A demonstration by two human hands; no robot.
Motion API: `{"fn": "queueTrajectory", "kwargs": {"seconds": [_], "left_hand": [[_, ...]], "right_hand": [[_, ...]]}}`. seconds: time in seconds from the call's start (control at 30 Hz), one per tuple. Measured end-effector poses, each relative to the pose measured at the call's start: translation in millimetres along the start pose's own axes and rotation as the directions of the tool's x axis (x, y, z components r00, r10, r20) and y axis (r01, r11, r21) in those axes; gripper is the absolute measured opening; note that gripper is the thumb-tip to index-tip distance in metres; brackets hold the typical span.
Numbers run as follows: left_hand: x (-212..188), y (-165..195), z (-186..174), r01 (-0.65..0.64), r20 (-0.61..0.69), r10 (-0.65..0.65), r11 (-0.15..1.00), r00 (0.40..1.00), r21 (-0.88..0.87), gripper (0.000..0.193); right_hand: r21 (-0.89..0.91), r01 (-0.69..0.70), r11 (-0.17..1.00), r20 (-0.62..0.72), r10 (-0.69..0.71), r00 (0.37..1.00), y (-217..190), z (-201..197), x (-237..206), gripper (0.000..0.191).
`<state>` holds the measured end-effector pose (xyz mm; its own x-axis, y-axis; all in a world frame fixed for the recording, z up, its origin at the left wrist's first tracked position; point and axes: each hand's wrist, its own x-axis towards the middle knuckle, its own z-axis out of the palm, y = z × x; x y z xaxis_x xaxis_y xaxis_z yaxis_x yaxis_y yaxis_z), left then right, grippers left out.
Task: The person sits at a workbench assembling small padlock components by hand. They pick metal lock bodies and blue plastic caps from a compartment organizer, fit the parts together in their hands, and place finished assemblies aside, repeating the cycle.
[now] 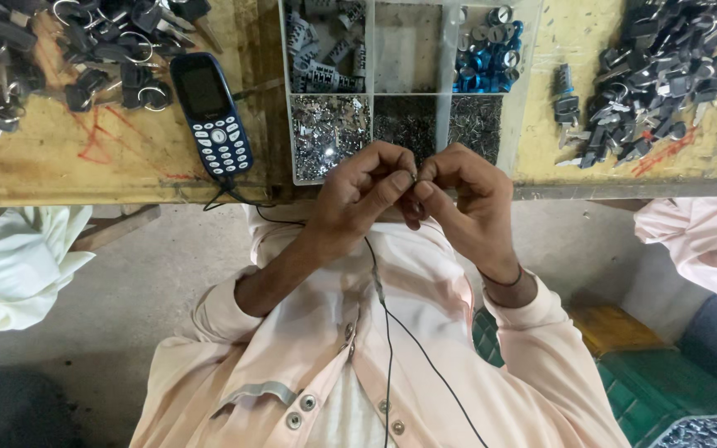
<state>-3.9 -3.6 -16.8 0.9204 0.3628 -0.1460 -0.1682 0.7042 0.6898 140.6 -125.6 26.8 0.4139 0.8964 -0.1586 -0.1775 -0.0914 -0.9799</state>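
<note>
My left hand (365, 189) and my right hand (468, 199) meet fingertip to fingertip just below the table edge, in front of my chest. Both pinch a tiny metal part (414, 177) between thumbs and forefingers; most of it is hidden by the fingers. Right above the hands lies a clear compartment tray (444, 99) holding small silvery pieces (328, 133), fine dark pins (408, 120), blue rings (486, 62) and grey lock cylinders (325, 46).
A dark blue keypad phone (211, 112) lies on the yellow wooden table (85, 158); its black wire (387, 332) runs down my shirt. Piles of black-headed keys lie at left (76, 50) and right (661, 70). Other people's clothing shows at both sides. A green crate (665, 398) stands lower right.
</note>
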Motion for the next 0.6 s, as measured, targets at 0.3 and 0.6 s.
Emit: {"fn": "queueTrajectory", "kwargs": {"seconds": [0.3, 0.6], "left_hand": [[-6.3, 7.3, 2.5, -0.083, -0.075, 0.101, 0.974, 0.992, 0.212, 0.024], [-11.6, 21.2, -13.7, 0.092, 0.041, -0.109, 0.952, 0.993, 0.291, 0.032]], "right_hand": [[-0.578, 0.305, 0.757, 0.023, -0.358, 0.933, 2.5, 4.0, 2.0, 0.016], [-0.441, 0.393, 0.807, 0.227, -0.324, 0.919, -2.9, -9.5, 12.5, 0.027]]}}
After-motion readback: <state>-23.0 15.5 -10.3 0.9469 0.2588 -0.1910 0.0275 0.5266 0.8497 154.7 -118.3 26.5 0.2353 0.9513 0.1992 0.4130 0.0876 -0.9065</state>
